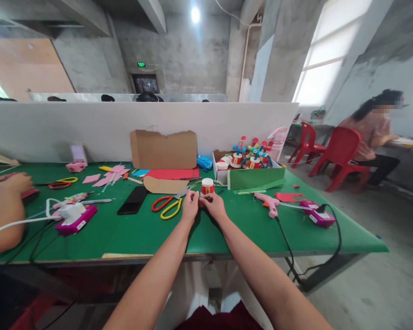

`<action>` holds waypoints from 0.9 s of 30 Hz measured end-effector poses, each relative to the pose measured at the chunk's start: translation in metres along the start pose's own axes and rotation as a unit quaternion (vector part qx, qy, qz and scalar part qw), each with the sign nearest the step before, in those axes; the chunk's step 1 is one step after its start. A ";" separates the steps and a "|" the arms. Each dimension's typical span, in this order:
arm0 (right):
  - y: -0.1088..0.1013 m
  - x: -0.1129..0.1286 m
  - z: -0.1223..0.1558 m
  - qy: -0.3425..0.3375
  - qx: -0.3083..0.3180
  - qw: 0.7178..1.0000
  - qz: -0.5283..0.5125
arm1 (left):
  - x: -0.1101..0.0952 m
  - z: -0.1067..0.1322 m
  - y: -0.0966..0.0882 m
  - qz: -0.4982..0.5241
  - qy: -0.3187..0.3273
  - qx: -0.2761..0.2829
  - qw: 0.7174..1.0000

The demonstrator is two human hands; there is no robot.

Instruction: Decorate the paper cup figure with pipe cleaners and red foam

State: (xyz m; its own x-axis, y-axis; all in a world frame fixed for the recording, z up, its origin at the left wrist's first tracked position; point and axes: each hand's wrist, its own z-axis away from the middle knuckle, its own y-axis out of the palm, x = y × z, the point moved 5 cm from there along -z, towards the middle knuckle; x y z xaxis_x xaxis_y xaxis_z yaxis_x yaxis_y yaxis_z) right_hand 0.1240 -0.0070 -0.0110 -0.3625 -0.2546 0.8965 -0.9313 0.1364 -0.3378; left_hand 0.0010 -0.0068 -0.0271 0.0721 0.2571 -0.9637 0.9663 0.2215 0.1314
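A small red paper cup with a white top [207, 183] stands upside down on the green table before me, with a thin striped green strip curving out from either side. My left hand [190, 207] is closed in a pinch just left of the cup's lower edge. From the right, my right hand [214, 207] pinches at the front of the cup's base; whatever lies between the fingertips is too small to make out. Scissors [172, 205] with one red and one yellow handle lie beside my left hand. Left of them rests a black phone [133, 200].
A box [222, 177] of finished cup figures stands at the back right, near a pink glue gun [269, 203] and purple power strip [317, 213]. At left are a co-worker's arm [7, 215], another power strip [76, 221] and pink paper [114, 174]. A white partition [89, 133] closes the back.
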 end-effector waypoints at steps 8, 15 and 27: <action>-0.011 -0.005 -0.005 -0.034 -0.067 0.997 -0.031 | -0.004 0.003 0.005 0.064 -0.038 0.052 0.996; -0.008 -0.006 -0.007 -0.066 -0.043 0.994 -0.080 | 0.000 0.002 0.003 0.123 -0.087 0.047 0.987; -0.013 -0.003 -0.004 -0.047 -0.053 0.997 -0.029 | 0.000 0.003 0.006 0.094 -0.071 0.092 0.989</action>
State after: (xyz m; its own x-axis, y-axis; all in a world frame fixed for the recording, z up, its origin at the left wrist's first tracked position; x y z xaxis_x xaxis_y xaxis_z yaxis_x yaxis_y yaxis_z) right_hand 0.1376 -0.0041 -0.0079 -0.3147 -0.3527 0.8812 -0.9434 0.2187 -0.2493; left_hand 0.0077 -0.0081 -0.0264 0.2759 0.1408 -0.9508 0.9602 0.0050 0.2793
